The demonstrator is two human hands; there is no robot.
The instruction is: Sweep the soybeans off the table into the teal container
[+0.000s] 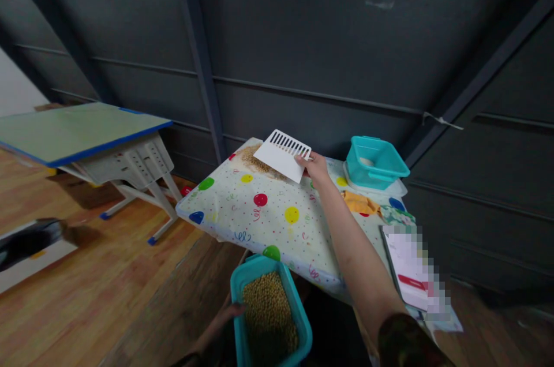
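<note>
My right hand (317, 169) is closed on the right edge of a flat white plastic sheet (280, 156) with a row of slots along its far side. The sheet is tilted over a patch of tan beans (252, 159) on the patterned tablecloth (242, 223), hiding part of them. Below the table's near edge is a teal plastic bin (304, 321), holding many similar beans (269, 303). My left hand (225, 316) grips the bin's left wall, its thumb over the rim; its other fingers are hidden.
A second teal bin (376, 179) with something white inside stands at the table's back right. Near it are an orange cloth (360, 203) and a tablet-like device (407, 266), partly blurred. A dark panelled wall (324, 38) rises behind; another desk (82, 130) stands left.
</note>
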